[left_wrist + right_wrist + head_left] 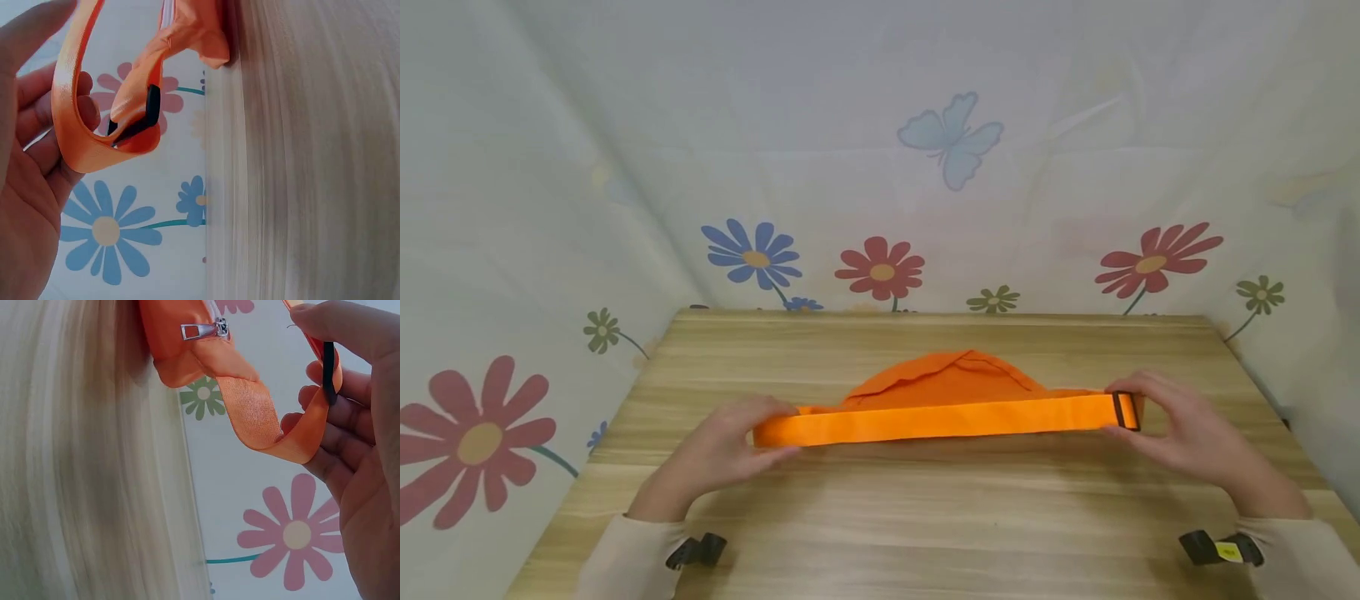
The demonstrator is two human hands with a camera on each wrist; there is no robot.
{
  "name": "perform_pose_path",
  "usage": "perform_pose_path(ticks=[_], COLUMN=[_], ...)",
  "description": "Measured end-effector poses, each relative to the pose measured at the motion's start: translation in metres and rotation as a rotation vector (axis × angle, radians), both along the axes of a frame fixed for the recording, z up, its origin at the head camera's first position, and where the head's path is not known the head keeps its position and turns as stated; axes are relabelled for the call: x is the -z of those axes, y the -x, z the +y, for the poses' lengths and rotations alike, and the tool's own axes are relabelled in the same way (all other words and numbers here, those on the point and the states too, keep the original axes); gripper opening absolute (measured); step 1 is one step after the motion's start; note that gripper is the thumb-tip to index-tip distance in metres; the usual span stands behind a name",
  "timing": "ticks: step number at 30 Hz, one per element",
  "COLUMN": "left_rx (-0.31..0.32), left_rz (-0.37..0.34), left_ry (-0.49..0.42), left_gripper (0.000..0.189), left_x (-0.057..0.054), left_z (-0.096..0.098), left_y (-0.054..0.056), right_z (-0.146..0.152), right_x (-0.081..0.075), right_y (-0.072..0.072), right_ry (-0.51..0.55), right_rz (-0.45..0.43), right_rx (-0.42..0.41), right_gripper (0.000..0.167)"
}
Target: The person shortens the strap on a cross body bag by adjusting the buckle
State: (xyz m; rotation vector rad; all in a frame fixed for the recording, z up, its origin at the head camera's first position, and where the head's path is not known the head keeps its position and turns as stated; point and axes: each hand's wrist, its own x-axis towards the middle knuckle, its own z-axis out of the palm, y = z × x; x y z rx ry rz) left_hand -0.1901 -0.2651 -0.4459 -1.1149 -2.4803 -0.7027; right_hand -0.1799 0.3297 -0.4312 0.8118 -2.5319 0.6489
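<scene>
An orange waist bag (951, 382) rests on the table, its strap (925, 423) stretched sideways in front of it. My left hand (726, 440) holds the strap's left end, where it bends into a loop. At the other end my right hand (1195, 435) grips the strap beside a black slider buckle (1126, 411). In the left wrist view, another black buckle (152, 107) sits on the webbing near the bag. A silver zipper pull (203, 330) shows on the bag in the right wrist view. The strap hides the bag's lower front in the head view.
The wood-grain table (925, 517) reaches back to a white curtain (820, 158) printed with flowers and a butterfly. This curtain also runs along the left and right sides. Black wrist bands (698, 550) sit at both sleeves.
</scene>
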Motion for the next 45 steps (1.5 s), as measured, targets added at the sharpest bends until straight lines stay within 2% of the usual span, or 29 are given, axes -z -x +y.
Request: perform_pose_path(ticks=[3,8,17,23,28,34,39,42,45], left_rx=[0.011,0.008,-0.057,-0.058,-0.064,-0.085,-0.139,-0.167,-0.151], left_rz=[-0.028,-0.067,-0.016,-0.005,-0.029,-0.053,-0.078,-0.108,-0.113], left_ry=[-0.017,-0.020,0.040,0.031,0.010,0.029,0.054,0.059,0.057], left_gripper=[0.028,0.025,0.028,0.032,0.028,0.027,0.024,0.022,0.020], left_x=[0.000,-0.001,-0.007,-0.010,-0.010,-0.012,-0.015,-0.014,-0.010], left_z=[-0.003,-0.006,-0.009,-0.011,-0.013,-0.014,-0.014,-0.012,-0.011], left_y=[0.001,0.002,0.005,0.006,0.007,0.008,0.009,0.008,0.006], right_z=[0.000,-0.002,-0.001,0.001,0.005,0.008,0.006,0.006,0.007], right_x=[0.000,0.001,-0.004,-0.010,-0.011,-0.011,-0.014,-0.011,-0.002], right_y=[0.000,0.002,0.008,0.010,0.009,0.009,0.012,0.015,0.019], right_ry=[0.029,0.075,0.107,0.078,0.070,0.053,0.047,0.059,0.068], right_rz=[-0.005,-0.013,-0.016,-0.015,-0.073,-0.145,-0.112,-0.115,-0.157], right_rx=[-0.019,-0.045,-0.075,-0.071,-0.065,-0.025,-0.064,-0.111,-0.171], right_gripper=[0.064,0.063,0.045,0.042,0.036,0.039,0.042,0.045,0.045])
